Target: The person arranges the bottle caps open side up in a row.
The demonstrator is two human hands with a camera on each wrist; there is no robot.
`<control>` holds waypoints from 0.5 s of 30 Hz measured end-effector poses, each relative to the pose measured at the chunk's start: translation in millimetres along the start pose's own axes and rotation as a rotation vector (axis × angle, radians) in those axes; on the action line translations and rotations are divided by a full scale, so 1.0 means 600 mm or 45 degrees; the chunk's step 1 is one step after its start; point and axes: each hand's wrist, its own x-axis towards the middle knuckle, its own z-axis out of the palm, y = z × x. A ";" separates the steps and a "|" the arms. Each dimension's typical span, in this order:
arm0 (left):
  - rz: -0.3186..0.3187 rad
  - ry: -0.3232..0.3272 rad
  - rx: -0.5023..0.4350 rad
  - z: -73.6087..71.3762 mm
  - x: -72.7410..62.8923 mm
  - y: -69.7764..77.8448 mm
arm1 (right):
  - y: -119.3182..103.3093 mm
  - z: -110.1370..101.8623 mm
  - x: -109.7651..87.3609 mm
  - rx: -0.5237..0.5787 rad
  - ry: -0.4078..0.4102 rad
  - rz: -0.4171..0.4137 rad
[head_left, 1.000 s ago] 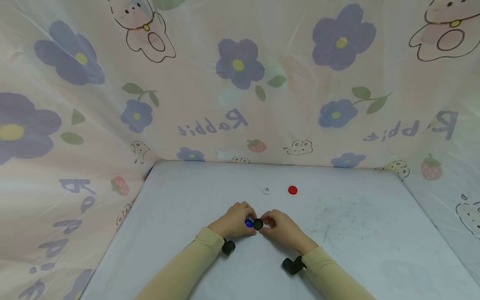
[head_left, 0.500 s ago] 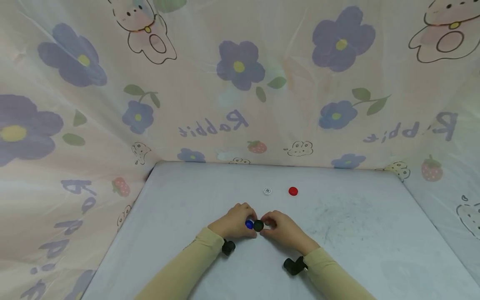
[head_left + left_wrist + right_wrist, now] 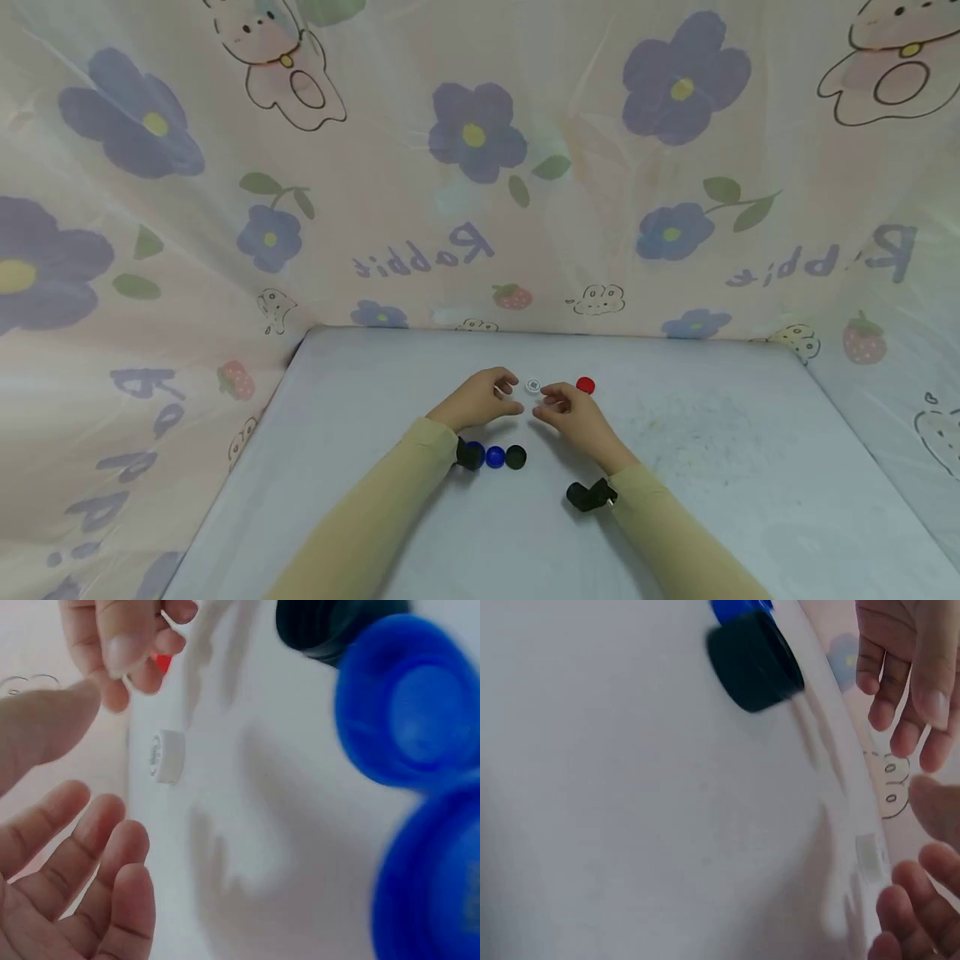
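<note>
**Q.** What lies nearest the body?

**A.** On the white tabletop [image 3: 787, 467], with 12 o'clock at its far edge, a row of three. Read from its 3 o'clock end towards 9 o'clock: a dark green, round, plastic-looking cap [image 3: 516, 457]; a small blue, round, plastic-looking cap [image 3: 495, 457]; and a larger blue, round, plastic-looking cap [image 3: 439, 877], partly behind the black wrist camera [image 3: 467, 457] in the head view. Whether all neighbours touch cannot be settled.

**Q.** And the hands, beyond the row?

**A.** The right hand [image 3: 577, 421] and the left hand [image 3: 477, 400] both hold nothing; fingers are loosely bent, thumbs well apart from them. They flank a white, round, plastic-looking cap [image 3: 533, 386], the left near its 9 o'clock, the right near its 4 o'clock. Neither appears to touch it.

**Q.** How far along is the work?

**A.** As a judgement, past halfway: three pieces stand aligned, two lie outside the line. The white one sits between 12 and 1 o'clock from the dark green one; a red, round, plastic-looking cap [image 3: 586, 385], between 1 and 2 o'clock, just beyond the right hand.
</note>
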 end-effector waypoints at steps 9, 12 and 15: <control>-0.069 -0.022 -0.042 0.018 0.051 0.001 | 0.015 0.006 0.035 0.050 0.078 0.050; -0.097 -0.057 -0.016 0.023 0.059 -0.007 | 0.024 0.010 0.040 0.018 0.089 0.060; -0.117 -0.065 0.008 0.026 0.064 -0.016 | 0.032 0.014 0.043 -0.007 0.093 0.064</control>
